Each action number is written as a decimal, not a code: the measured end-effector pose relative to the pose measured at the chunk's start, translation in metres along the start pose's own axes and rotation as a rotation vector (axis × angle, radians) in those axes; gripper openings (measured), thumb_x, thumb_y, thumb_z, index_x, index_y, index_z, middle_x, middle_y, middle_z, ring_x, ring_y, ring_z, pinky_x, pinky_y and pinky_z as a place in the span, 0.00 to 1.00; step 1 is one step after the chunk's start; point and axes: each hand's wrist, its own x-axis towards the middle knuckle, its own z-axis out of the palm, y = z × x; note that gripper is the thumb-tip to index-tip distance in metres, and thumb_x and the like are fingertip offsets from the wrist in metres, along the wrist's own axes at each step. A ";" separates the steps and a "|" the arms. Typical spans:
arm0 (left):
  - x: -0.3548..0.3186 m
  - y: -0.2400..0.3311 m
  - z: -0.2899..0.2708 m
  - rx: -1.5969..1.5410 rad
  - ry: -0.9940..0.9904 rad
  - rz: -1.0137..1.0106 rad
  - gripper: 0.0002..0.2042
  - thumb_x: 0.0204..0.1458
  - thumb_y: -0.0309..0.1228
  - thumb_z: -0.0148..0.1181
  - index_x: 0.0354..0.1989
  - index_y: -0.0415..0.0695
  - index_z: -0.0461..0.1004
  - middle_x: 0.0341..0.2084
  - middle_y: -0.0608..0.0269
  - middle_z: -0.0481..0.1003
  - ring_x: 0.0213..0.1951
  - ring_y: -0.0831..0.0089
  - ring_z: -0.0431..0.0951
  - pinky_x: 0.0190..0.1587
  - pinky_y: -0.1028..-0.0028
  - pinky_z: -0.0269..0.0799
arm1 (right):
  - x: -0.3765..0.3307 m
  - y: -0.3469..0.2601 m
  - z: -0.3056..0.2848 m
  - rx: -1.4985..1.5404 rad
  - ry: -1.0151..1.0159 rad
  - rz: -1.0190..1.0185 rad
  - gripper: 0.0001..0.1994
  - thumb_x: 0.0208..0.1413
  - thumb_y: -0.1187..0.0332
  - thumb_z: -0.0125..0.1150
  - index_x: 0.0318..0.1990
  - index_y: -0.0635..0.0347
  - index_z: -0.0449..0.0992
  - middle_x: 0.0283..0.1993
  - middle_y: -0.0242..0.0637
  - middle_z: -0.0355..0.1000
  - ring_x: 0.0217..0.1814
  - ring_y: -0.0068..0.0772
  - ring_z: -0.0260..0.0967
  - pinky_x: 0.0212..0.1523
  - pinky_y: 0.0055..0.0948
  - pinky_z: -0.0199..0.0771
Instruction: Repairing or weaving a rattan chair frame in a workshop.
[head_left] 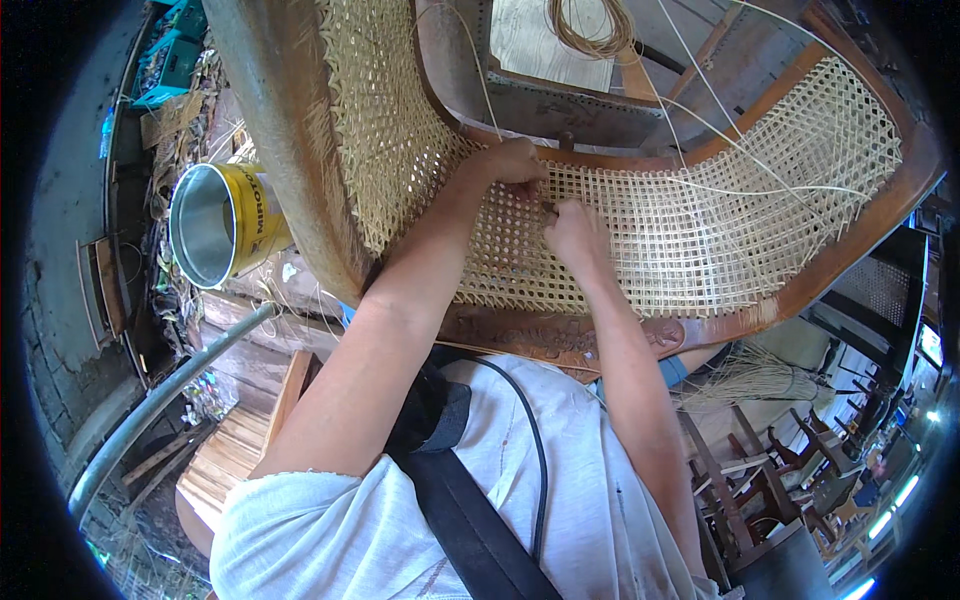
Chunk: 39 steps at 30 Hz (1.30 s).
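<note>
A curved wooden chair frame [770, 318] lies across my lap, filled with woven cane mesh [660, 260] in an open lattice. My left hand [512, 166] is at the far edge of the mesh, by the inner wooden rail, with its fingers pinched together. What they grip is too small to make out. Just to its right and nearer me, my right hand [580, 238] is closed over the weave. A small dark tip shows at its fingers, but the thing itself is hidden. Loose cane strands [768, 188] trail over the right side of the mesh.
A coil of cane [590, 45] hangs beyond the frame. At the left stands a yellow bucket [245, 225], with teal crates [168, 72] farther back. A metal pipe [165, 400] curves at lower left. Bundled cane strands [750, 378] and wooden chair parts [800, 450] lie to the right.
</note>
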 end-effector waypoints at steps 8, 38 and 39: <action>0.007 0.004 -0.006 0.254 -0.064 0.069 0.07 0.48 0.31 0.64 0.29 0.41 0.81 0.21 0.62 0.79 0.20 0.75 0.77 0.24 0.71 0.73 | 0.006 -0.003 -0.016 -0.057 -0.052 0.032 0.11 0.52 0.68 0.57 0.39 0.65 0.78 0.42 0.50 0.77 0.45 0.48 0.76 0.49 0.44 0.75; -0.007 -0.038 -0.050 0.447 0.751 -0.071 0.16 0.50 0.41 0.64 0.34 0.38 0.79 0.26 0.52 0.79 0.30 0.60 0.79 0.35 0.64 0.73 | 0.002 0.055 0.021 1.069 -0.043 -0.166 0.10 0.55 0.68 0.63 0.41 0.63 0.77 0.30 0.39 0.75 0.33 0.30 0.73 0.36 0.31 0.71; -0.005 -0.033 -0.048 0.243 0.598 -0.054 0.16 0.49 0.42 0.64 0.34 0.40 0.78 0.29 0.50 0.79 0.33 0.54 0.80 0.38 0.62 0.73 | 0.005 0.050 0.016 0.912 0.067 -0.186 0.08 0.56 0.67 0.60 0.40 0.61 0.76 0.29 0.42 0.74 0.32 0.33 0.74 0.34 0.32 0.70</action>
